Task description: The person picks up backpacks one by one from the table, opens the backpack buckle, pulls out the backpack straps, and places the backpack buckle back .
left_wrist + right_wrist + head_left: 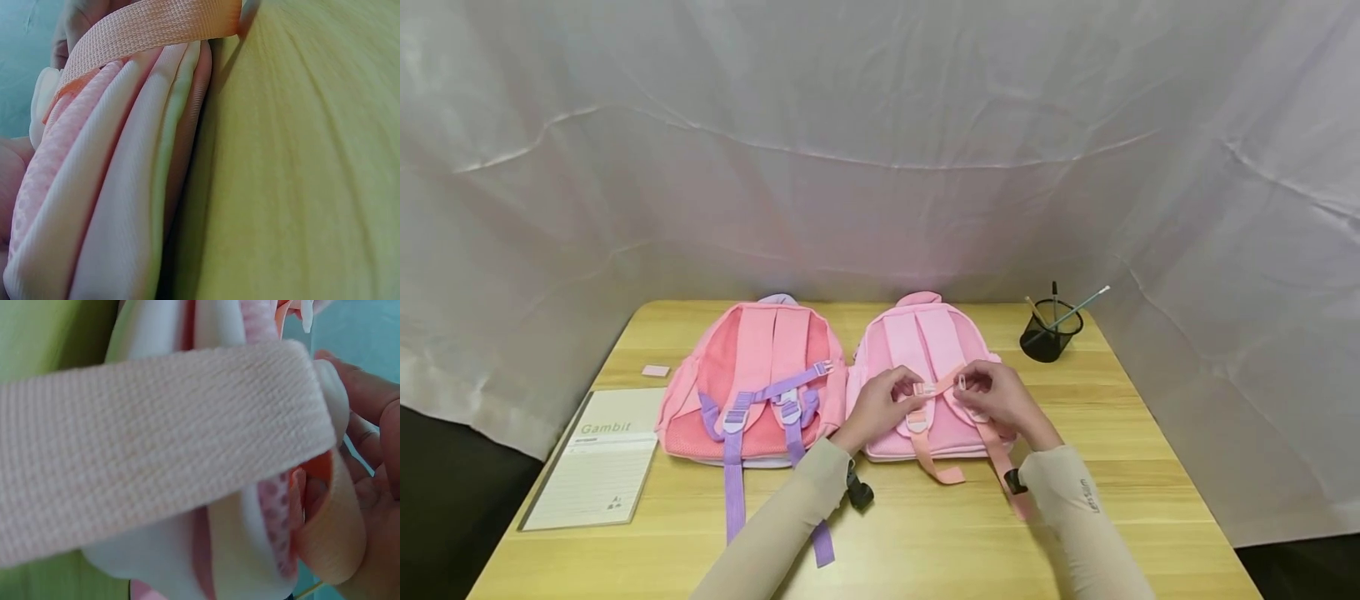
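A pink backpack (876, 350) lies with its shoulder straps facing up. Across it runs a short orange chest strap (947, 382) with a white buckle (923, 389) at its left end. My left hand (880, 407) pinches this buckle between thumb and fingers. At the strap's other end, my right hand (1000, 400) holds a small white plastic loop (961, 382) in its fingertips. In the right wrist view, a wide pale webbing strap (162, 444) crosses in front of the bag and partly hides that hand's grip. An orange strap end (156, 28) curves over the bag's edge in the left wrist view.
Left of it lies a coral backpack (752, 342) with purple straps (733, 492) hanging toward the front. A notebook (598, 467) and a pink eraser (656, 370) are at the table's left. A black mesh pen holder (1043, 343) with pens stands at the back right.
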A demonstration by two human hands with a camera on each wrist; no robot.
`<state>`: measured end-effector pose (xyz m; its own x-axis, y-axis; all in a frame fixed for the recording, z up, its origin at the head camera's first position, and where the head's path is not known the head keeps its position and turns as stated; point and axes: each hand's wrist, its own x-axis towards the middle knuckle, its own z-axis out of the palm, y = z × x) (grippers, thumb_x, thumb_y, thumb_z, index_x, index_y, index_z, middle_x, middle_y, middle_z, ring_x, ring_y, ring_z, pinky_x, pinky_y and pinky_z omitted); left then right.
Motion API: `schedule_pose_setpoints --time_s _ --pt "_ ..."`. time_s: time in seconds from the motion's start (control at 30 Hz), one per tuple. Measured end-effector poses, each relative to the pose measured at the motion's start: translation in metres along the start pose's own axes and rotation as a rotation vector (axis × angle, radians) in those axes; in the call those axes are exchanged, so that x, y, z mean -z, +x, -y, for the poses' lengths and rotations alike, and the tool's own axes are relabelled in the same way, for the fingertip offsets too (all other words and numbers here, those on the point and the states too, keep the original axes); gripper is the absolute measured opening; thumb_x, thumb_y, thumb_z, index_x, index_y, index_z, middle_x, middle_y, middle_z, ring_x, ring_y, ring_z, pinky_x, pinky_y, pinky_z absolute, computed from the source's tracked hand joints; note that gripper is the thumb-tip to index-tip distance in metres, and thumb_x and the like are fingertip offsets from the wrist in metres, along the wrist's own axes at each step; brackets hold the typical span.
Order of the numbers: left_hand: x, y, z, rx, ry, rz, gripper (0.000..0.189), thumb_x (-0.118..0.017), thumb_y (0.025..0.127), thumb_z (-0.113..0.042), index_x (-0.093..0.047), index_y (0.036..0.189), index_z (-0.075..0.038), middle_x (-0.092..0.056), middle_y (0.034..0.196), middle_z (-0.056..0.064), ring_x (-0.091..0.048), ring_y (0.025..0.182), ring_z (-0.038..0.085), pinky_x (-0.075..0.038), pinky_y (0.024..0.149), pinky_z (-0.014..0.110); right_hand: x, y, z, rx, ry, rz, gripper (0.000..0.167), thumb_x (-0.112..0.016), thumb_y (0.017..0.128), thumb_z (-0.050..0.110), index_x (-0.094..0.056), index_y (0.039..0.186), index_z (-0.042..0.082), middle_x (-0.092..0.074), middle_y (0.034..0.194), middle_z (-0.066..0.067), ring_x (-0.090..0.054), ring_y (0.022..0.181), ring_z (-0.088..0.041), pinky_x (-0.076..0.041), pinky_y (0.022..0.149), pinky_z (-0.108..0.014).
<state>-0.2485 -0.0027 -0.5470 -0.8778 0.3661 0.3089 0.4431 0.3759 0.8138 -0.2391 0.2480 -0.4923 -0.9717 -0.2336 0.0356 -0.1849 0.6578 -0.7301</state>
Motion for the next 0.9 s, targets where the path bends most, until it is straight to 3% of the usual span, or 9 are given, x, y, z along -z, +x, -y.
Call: schedule_pose_setpoints --time_s 0.33,0.9 --pt "0.0022 -0.0005 -0.0029 0.018 -0.006 -0.015 0.025 -0.081 0.091 -0.028 -0.071 0.111 -0.019 -0.069 0.091 -0.005 -0.059 0.08 0.009 -0.05 0.073 0.025 0.0015 -0.0036 -0.004 0.011 -0.019 -0.007 0.019 -0.081 0.091 0.02 -0.072 0.107 0.015 -0.064 0.092 -0.002 -0.055 0.086 -0.02 -0.047 0.076 -0.029" --pt "0.0016 -0.0026 -0.0004 -0.017 -0.047 -0.014 0.027 -0.081 0.091 -0.022 -0.073 0.116 -0.014 -0.071 0.092 -0.002 -0.059 0.078 0.007 -0.049 0.071 0.023 0.0016 -0.0077 -0.0086 -0.059 -0.064 0.03 0.023 -0.081 0.09 0.021 -0.075 0.11 0.014 -0.068 0.103 -0.006 -0.057 0.094 -0.023 -0.048 0.087 -0.037"
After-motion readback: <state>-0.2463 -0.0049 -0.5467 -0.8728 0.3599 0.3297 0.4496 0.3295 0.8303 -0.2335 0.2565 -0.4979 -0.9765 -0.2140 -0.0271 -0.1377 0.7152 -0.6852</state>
